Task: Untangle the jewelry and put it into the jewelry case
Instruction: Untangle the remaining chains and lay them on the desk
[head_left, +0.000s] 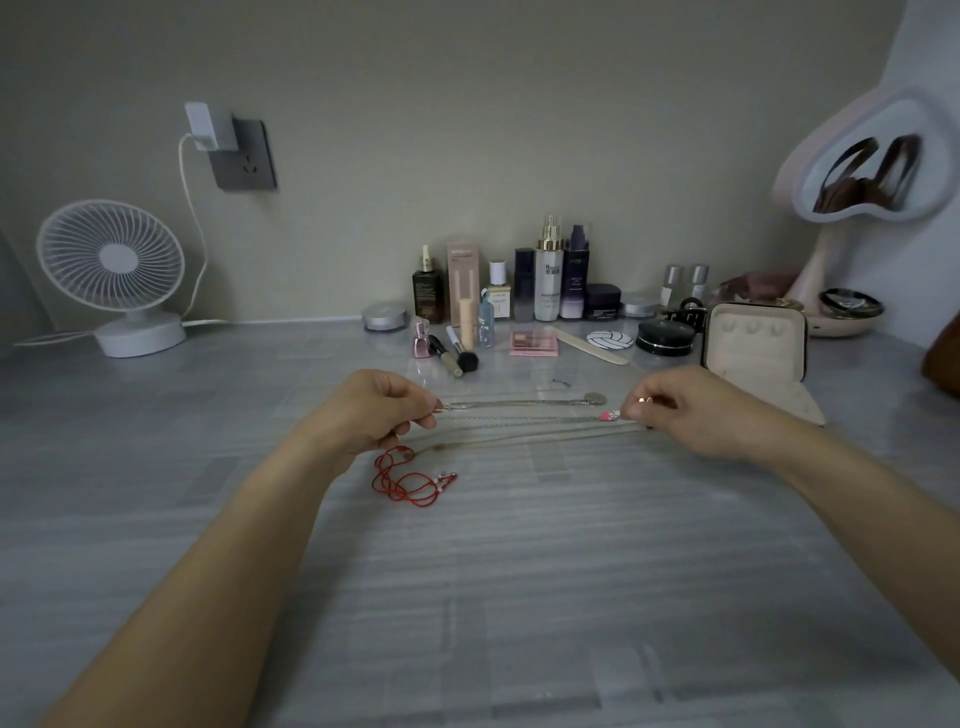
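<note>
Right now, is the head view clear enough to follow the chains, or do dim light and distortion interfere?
Head view: dim, flat light; thin chains read faintly between left hand and right hand, the red cord stands out; wide-angle distortion stretches the corner mirror.

Only one mark is legible: a dark capital "H" on the tall white bottle with a gold pump (549, 283), in the row just above frame centre. The finer print beneath it, and on the dark purple bottle (575, 283) and pale pink carton (463, 270) nearby, is too blurred to read.
</note>
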